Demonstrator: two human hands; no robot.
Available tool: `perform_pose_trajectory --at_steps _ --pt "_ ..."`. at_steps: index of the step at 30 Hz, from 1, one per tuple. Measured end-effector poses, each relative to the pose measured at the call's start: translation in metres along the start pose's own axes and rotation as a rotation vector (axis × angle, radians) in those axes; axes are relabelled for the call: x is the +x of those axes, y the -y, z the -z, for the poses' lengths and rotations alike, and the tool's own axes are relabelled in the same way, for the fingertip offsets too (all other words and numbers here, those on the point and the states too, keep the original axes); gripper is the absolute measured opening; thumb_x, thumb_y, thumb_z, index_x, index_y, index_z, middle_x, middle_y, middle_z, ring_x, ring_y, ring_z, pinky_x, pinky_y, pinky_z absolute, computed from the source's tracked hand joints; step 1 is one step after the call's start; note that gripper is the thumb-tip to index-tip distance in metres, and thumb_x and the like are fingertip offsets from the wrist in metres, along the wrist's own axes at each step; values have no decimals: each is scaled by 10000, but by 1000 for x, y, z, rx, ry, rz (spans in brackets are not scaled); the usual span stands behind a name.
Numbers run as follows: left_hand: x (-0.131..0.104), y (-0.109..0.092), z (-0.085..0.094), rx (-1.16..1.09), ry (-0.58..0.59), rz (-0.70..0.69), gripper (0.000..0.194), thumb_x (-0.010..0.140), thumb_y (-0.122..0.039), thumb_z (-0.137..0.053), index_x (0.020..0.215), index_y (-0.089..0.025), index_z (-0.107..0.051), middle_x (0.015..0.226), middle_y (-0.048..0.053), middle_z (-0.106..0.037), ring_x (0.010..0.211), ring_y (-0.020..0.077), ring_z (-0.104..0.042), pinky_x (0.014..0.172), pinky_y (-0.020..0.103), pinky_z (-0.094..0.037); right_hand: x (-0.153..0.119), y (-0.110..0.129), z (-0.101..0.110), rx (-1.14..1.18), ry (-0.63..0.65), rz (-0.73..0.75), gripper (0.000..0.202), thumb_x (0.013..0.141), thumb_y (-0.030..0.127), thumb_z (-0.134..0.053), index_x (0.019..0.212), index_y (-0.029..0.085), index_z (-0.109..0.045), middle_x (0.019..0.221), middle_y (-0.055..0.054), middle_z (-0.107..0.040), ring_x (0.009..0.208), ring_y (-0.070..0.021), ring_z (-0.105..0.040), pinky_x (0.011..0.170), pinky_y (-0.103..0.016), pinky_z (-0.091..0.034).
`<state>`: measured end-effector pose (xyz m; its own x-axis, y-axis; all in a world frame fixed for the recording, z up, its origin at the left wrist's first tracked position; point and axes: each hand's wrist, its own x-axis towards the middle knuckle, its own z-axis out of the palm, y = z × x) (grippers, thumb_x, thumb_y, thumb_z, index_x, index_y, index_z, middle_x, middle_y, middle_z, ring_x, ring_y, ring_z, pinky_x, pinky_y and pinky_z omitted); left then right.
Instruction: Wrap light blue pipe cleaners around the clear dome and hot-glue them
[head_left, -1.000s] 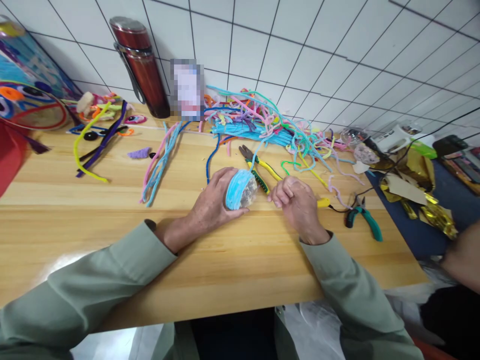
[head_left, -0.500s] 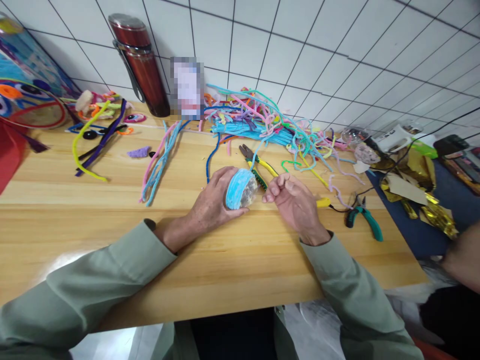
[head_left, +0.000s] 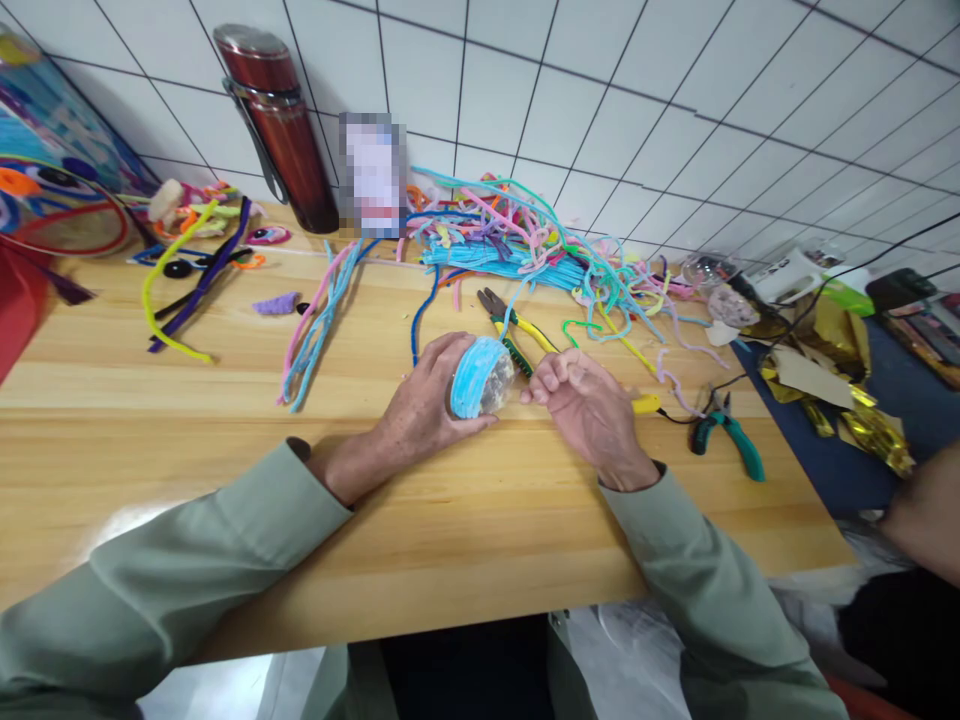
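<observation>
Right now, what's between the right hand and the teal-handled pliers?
Head view: a yellow handle beside the right hand, then a black cord and the end of a lilac pipe cleaner.

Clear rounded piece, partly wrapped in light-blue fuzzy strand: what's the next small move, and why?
Probably the right hand should guide the light-blue fuzzy strand onto the clear rounded piece: its side facing that hand is bare, the left hand holds it, and the strand seems to lead from it.

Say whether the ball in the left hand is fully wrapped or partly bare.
Partly bare: blue wrapping covers the ball nearer the left hand, but clear surface shows toward the right hand. The underside is hidden.
</observation>
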<state>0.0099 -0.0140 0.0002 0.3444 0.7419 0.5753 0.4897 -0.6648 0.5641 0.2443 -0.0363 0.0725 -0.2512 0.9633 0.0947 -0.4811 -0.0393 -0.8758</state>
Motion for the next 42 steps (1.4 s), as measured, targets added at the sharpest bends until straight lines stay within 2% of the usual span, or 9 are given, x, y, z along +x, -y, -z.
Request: perform_pose_trajectory --at_steps 8,16,18,20,22,24,26,31,42 --pt "0 0 0 20 14 7 1187 718 -375 -1043 1670 -287 -341 1602 182 -560 1511 411 -588 1239 611 -570 -1 0 1 -26 -20 -29 334 877 451 -896 825 231 -650 757 40 -576 682 -148 -578 736 -341 -572" --pt "-1 -2 11 10 -14 -63 1295 774 -667 -957 1745 -278 -194 1714 237 -470 1594 453 -506 1283 660 -493 -4 -4 -6 -71 17 -104 408 900 489 -878 767 235 -588 680 61 -516 612 -134 -524 652 -320 -545" --pt "0 -12 17 30 -83 -95 1144 840 -622 -925 1715 -289 -267 1706 220 -480 1599 439 -493 1280 665 -477 -7 -8 -10 -79 26 -126 400 914 496 -867 784 234 -594 675 63 -518 607 -130 -527 636 -306 -528" --pt "0 -26 23 54 -131 -128 770 946 -484 -856 1586 -315 -462 1619 174 -562 1512 382 -571 1211 610 -532 -12 -12 -14 -93 31 -128 391 930 502 -854 808 233 -598 679 66 -526 600 -124 -535 627 -294 -513" --pt "1 -41 27 54 -169 -197 423 999 -339 -787 1384 -312 -614 1414 122 -676 1320 305 -669 1080 502 -586 -17 -15 -19 -114 42 -115 403 949 513 -839 802 231 -591 676 65 -541 578 -115 -529 600 -280 -483" --pt "1 -55 30 82 -200 -244 272 998 -298 -779 1243 -279 -663 1203 85 -733 1106 256 -701 951 435 -567 -22 -18 -22 -139 51 -99 418 964 529 -828 793 228 -592 668 61 -561 557 -108 -518 573 -271 -449" --pt "1 -65 32 97 -186 -256 192 1014 -272 -755 1185 -271 -668 1063 40 -757 968 219 -695 864 395 -513 -26 -21 -23 -179 54 -90 427 971 554 -820 801 228 -603 661 58 -574 549 -108 -507 561 -270 -425" --pt "2 -74 34 20 -162 -234 78 1060 -259 -720 1098 -257 -651 1001 11 -788 954 192 -724 847 367 -488 -30 -28 -22 -303 55 -67 425 982 616 -790 846 242 -638 654 51 -577 564 -130 -484 563 -290 -403" --pt "11 -74 45 -197 17 -243 105 1080 -215 -675 981 -245 -656 888 -9 -793 858 161 -734 834 327 -516 -26 -23 -19 -367 148 -36 439 986 626 -779 823 248 -627 667 43 -587 587 -140 -496 573 -294 -402"
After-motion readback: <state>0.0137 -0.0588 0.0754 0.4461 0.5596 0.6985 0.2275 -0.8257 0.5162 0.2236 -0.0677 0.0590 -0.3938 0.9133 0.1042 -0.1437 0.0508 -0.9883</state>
